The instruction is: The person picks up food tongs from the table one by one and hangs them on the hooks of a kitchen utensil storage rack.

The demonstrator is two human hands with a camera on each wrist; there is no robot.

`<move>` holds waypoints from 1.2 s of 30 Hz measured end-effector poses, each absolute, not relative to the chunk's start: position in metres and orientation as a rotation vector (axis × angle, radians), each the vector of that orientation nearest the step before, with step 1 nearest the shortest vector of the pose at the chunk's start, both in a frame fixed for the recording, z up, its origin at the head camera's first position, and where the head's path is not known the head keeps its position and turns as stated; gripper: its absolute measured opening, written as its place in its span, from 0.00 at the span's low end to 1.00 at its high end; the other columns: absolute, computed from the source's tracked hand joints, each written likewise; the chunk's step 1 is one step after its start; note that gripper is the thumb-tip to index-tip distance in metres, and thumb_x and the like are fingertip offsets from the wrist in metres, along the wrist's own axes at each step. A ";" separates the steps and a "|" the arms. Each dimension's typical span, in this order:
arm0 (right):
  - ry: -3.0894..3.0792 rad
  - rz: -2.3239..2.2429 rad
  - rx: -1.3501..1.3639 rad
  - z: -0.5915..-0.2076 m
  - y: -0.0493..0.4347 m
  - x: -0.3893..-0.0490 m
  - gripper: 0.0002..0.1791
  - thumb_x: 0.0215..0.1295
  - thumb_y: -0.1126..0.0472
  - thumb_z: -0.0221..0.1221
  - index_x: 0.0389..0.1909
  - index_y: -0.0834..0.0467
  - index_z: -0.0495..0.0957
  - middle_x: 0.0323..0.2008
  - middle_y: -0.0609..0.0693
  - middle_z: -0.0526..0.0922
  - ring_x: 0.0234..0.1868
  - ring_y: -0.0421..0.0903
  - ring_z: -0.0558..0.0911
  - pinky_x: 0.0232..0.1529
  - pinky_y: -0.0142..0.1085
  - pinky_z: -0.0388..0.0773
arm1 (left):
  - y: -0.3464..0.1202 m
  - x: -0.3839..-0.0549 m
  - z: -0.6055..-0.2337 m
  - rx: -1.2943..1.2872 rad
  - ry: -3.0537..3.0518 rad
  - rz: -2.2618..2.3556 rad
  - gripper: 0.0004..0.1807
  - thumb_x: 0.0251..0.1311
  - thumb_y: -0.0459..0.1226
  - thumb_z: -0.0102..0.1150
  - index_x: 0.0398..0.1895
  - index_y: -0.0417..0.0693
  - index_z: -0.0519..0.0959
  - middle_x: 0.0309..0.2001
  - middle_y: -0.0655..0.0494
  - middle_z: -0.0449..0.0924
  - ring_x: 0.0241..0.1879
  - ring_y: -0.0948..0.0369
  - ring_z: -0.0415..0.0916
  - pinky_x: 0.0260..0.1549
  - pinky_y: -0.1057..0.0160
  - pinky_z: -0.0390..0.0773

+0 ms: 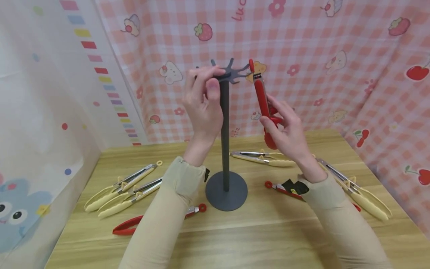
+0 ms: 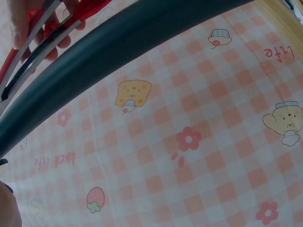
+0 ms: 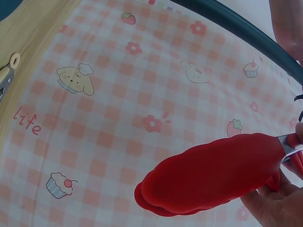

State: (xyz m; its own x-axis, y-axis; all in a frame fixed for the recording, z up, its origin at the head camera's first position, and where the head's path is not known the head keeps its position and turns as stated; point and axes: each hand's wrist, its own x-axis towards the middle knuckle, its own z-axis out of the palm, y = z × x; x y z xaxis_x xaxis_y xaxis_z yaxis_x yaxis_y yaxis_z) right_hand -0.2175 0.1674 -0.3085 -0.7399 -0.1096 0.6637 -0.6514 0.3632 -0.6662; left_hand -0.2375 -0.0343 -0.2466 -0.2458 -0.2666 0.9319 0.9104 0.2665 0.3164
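Observation:
A dark grey stand (image 1: 225, 145) rises from a round base and carries a ring of curved hooks (image 1: 231, 73) at its top. My left hand (image 1: 205, 106) holds the hub of that hook ring, fingers bent and thumb beside the post. To the right of the post, my right hand (image 1: 287, 130) grips red tongs (image 1: 261, 95) by the middle, their pull ring upward at the tip of a right-hand hook. Whether the ring hangs on the hook I cannot tell. The tongs' red scalloped heads (image 3: 213, 175) point down and lie together in the right wrist view.
Cream tongs lie at the left (image 1: 124, 186), behind the stand (image 1: 262, 158) and at the far right (image 1: 356, 190). Red tongs lie front left (image 1: 127, 225) and, partly under my right sleeve, at the right (image 1: 285, 189). A checked curtain (image 1: 188, 130) hangs behind the wooden table (image 1: 248, 239).

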 end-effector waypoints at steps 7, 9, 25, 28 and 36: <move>-2.113 1.403 0.678 -0.309 0.165 -0.219 0.32 0.71 0.72 0.62 0.75 0.58 0.71 0.50 0.30 0.77 0.51 0.36 0.78 0.53 0.22 0.80 | -0.035 -0.236 -0.246 -0.644 -1.379 -1.292 0.45 0.76 0.68 0.39 0.42 0.34 0.85 0.39 0.37 0.79 0.30 0.52 0.71 0.30 0.73 0.66; -2.123 1.399 0.682 -0.309 0.165 -0.220 0.32 0.71 0.72 0.62 0.75 0.57 0.71 0.50 0.35 0.78 0.51 0.36 0.78 0.53 0.23 0.79 | -0.035 -0.237 -0.247 -0.641 -1.379 -1.293 0.45 0.76 0.69 0.39 0.41 0.34 0.85 0.39 0.38 0.79 0.30 0.53 0.71 0.31 0.73 0.66; -2.181 1.372 0.696 -0.310 0.161 -0.218 0.32 0.72 0.71 0.62 0.76 0.57 0.70 0.57 0.62 0.80 0.52 0.33 0.78 0.55 0.22 0.78 | -0.034 -0.235 -0.247 -0.637 -1.405 -1.269 0.45 0.76 0.69 0.38 0.41 0.35 0.85 0.40 0.38 0.79 0.33 0.49 0.73 0.33 0.71 0.69; -2.170 1.397 0.691 -0.310 0.160 -0.218 0.32 0.72 0.71 0.62 0.76 0.58 0.70 0.56 0.63 0.80 0.52 0.33 0.78 0.55 0.21 0.78 | -0.034 -0.235 -0.247 -0.637 -1.406 -1.268 0.45 0.76 0.69 0.37 0.41 0.35 0.85 0.40 0.38 0.79 0.34 0.49 0.74 0.33 0.71 0.69; -2.193 1.424 0.684 -0.308 0.159 -0.216 0.33 0.72 0.71 0.62 0.76 0.58 0.69 0.57 0.63 0.80 0.52 0.35 0.78 0.54 0.20 0.78 | -0.032 -0.235 -0.245 -0.639 -1.392 -1.276 0.45 0.77 0.68 0.37 0.41 0.35 0.85 0.40 0.38 0.80 0.32 0.50 0.73 0.32 0.71 0.69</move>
